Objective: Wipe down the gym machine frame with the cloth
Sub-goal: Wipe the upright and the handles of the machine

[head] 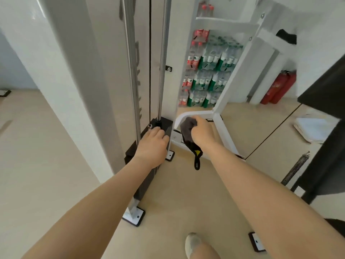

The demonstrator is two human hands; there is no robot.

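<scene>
The white gym machine frame (222,126) rises from the tan floor, with chrome guide rods (162,71) and a black weight stack (164,126) at its base. My right hand (202,132) is closed on a grey cloth (188,126) pressed against the curved white base tube. A black strap with a yellow patch (197,156) hangs below that hand. My left hand (153,144) rests flat on top of the black weight stack, holding nothing.
Shrink-wrapped packs of water bottles (209,71) are stacked behind the frame. Red fire extinguishers (278,86) stand at the right wall. A dark bench or machine (324,146) and a metal spring (295,169) lie to the right. My shoe (193,243) is at the bottom.
</scene>
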